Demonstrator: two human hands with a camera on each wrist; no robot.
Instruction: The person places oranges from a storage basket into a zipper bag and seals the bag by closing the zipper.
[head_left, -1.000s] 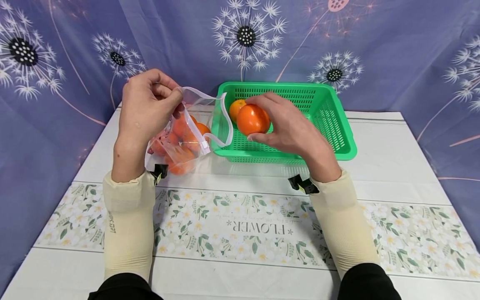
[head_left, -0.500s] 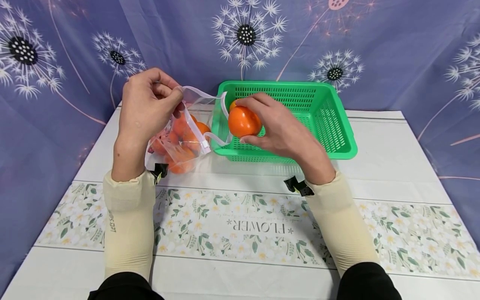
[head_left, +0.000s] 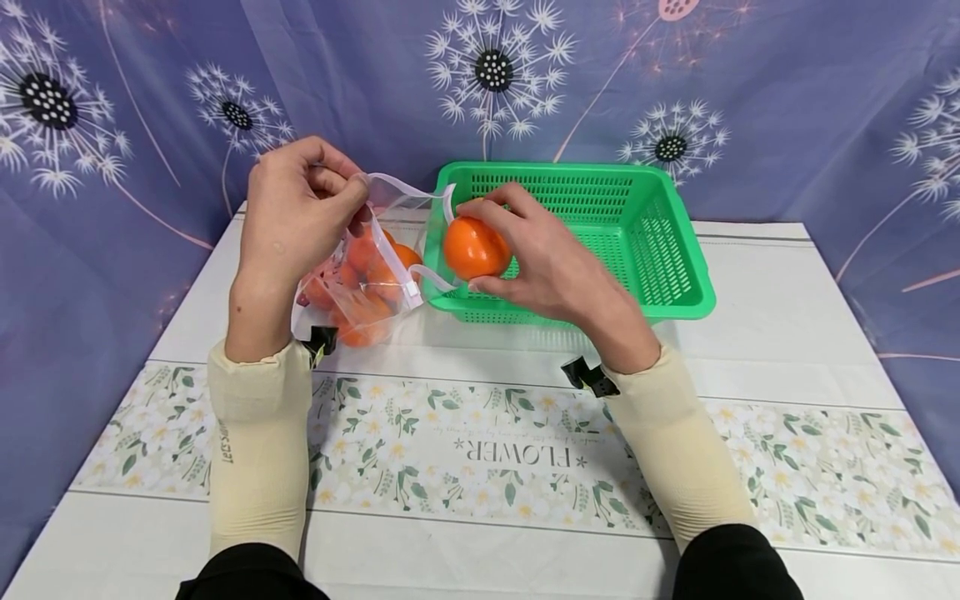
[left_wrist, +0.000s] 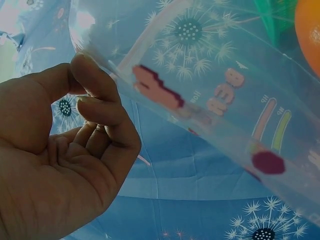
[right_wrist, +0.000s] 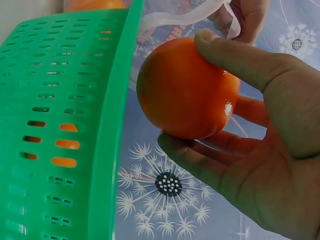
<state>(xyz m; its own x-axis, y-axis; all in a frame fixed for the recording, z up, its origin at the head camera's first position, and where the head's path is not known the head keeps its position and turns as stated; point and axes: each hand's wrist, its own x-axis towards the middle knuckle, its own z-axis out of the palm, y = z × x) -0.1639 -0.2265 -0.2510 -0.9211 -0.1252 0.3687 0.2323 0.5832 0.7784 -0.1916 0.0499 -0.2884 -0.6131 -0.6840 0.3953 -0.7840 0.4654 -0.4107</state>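
Observation:
In the head view my left hand (head_left: 296, 212) pinches the white zip edge of a clear zip bag (head_left: 395, 260) between thumb and fingers, holding its mouth spread. Several orange fruits (head_left: 362, 319) lie inside the bag. My right hand (head_left: 551, 254) grips a smooth, glossy persimmon (head_left: 476, 248), thumb on the near side and fingers over the far side. It is held over the left end of the green basket (head_left: 686, 283), right at the bag's mouth. The right wrist view shows another orange fruit (right_wrist: 67, 145) through the basket's slots; the right hand hides it in the head view.
The basket stands at the back of a white table (head_left: 480, 567), to the right of the bag. A flower-printed strip (head_left: 517, 492) crosses the table in front. Behind hangs a blue dandelion-print curtain (head_left: 345, 75).
My right hand has carried the persimmon left, from over the basket to the bag's mouth, covering the fruit left in the basket. The left hand keeps its hold on the bag.

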